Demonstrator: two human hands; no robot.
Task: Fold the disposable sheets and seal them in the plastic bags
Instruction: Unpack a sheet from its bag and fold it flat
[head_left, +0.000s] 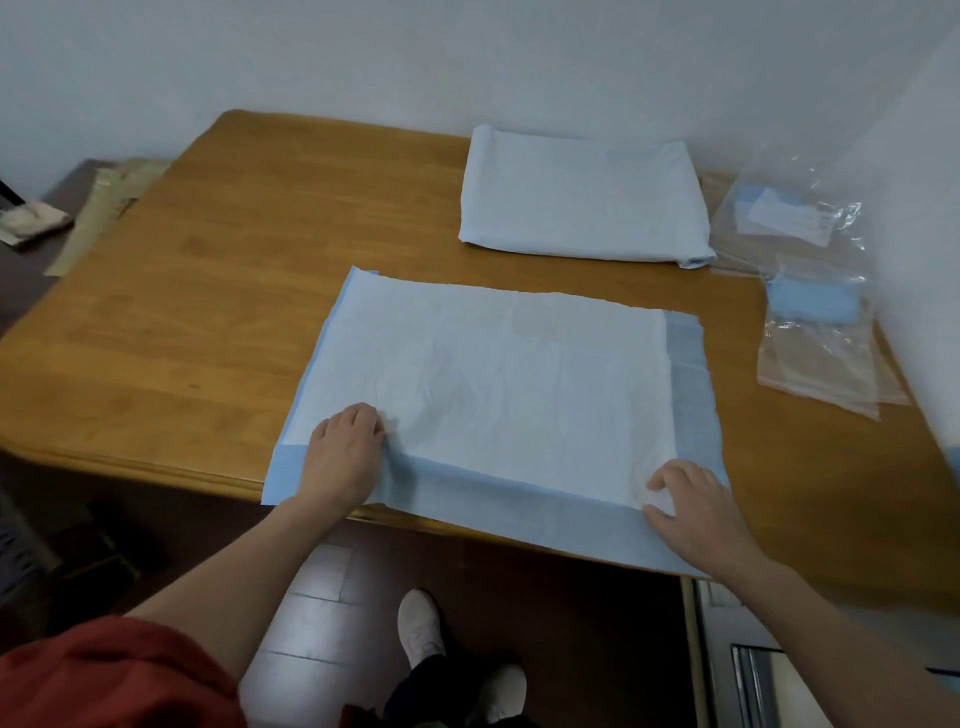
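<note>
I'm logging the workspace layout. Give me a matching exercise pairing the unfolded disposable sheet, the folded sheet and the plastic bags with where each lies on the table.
Things:
1. unfolded disposable sheet
2. folded sheet
3. plastic bags

Places on the table:
A. along the right edge
B. spread at the near edge, overhanging it
C. far side, right of the middle

Pairs: 1-B, 2-C, 3-A

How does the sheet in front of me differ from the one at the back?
The spread sheet lies flat, overhanging the table's near edge; the folded sheet is a smaller, thicker bundle fully on it. The spread sheet shows darker blue borders; the folded sheet looks plain. The left hand and right hand touch only the spread sheet. Both are pale blue.
</note>
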